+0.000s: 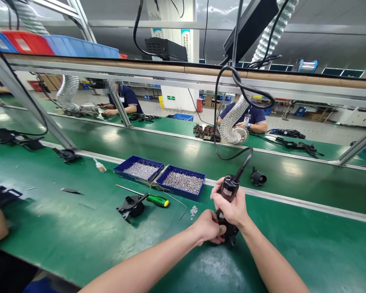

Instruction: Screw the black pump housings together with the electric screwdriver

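"fingers (220,200) of the right hand (236,208) are wrapping snugly round a corded screwdriver (229,187). and the left hand (207,226)?"

"curling in by the screwdriver's lower end, at the black part (231,237) on the desk (301,248); i can't tell what it's gripping."

"anything finished?"

"this part is probably sitting midway; the hands are hiding what's left. a second black part (136,207) is lying aside, done or undone, unclear."

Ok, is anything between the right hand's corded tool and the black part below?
No loose object shows between the corded tool and the black part. The left hand is close in at the tool's lower end; the tip is hidden, so I can't confirm contact.
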`<state>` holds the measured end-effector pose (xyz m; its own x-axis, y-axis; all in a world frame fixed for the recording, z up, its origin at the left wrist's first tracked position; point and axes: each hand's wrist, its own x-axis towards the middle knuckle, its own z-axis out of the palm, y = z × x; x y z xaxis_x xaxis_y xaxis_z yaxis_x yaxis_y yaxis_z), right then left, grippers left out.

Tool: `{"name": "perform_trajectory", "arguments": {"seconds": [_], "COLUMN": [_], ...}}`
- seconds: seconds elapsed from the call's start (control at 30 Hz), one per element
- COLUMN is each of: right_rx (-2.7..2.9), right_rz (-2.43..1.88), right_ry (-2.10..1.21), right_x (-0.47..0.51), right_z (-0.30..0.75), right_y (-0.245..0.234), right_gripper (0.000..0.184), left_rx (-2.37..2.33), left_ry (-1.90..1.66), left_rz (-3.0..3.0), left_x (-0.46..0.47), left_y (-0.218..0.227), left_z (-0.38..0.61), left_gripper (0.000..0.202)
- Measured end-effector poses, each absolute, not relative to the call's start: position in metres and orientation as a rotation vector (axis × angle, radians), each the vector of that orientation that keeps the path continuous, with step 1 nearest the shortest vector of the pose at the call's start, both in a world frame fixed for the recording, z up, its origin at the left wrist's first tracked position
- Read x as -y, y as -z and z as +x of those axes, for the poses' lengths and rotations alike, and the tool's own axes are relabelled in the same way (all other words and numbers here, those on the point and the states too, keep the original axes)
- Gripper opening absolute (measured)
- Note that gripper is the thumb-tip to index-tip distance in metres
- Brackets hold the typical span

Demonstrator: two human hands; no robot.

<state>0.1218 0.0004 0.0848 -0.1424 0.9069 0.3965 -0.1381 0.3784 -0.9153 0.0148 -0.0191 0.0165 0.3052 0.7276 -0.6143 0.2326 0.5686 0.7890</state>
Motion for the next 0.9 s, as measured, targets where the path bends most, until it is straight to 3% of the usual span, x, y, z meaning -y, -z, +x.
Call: {"name": "perform_trajectory", "arguments": {"seconds": [0.37,0.6,0.67,0.8,0.83,0.9], "right_rx": [1.298,1.218,1.196,1.261,1.27,1.292], "right_rz": [-0.84,-0.644,-0.63,-0.616,-0.614,-0.627], "right_ry": [-1.02,-0.901,-0.81,-0.868,-0.906,-0.966], "right_x": [-0.002,0.009,0.016,0.023,0.023,0.02], "right_z": [0.124,0.138,0.146,0.148,0.146,0.14], "right_y": [-0.075,-0.106,-0.115,-0.111,-0.106,-0.097], "right_gripper": [0.025,0.019,0.016,0.014,0.014,0.012], "left_rx": [-1.272,-1.171,-1.108,-0.891,-0.807,-0.678], "left_ry": [-0.411,-0.462,-0.548,-0.897,-0.942,-0.958], "left_rz": [0.966,1.062,1.184,1.39,1.374,1.296], "left_x": [0.022,0.008,0.003,0.006,0.008,0.013], "left_y": [-0.019,-0.009,0.001,0.03,0.037,0.047], "left_z": [0.018,0.004,-0.003,-0.004,-0.001,0.006], "left_gripper": [0.021,0.027,0.039,0.106,0.109,0.096]}}
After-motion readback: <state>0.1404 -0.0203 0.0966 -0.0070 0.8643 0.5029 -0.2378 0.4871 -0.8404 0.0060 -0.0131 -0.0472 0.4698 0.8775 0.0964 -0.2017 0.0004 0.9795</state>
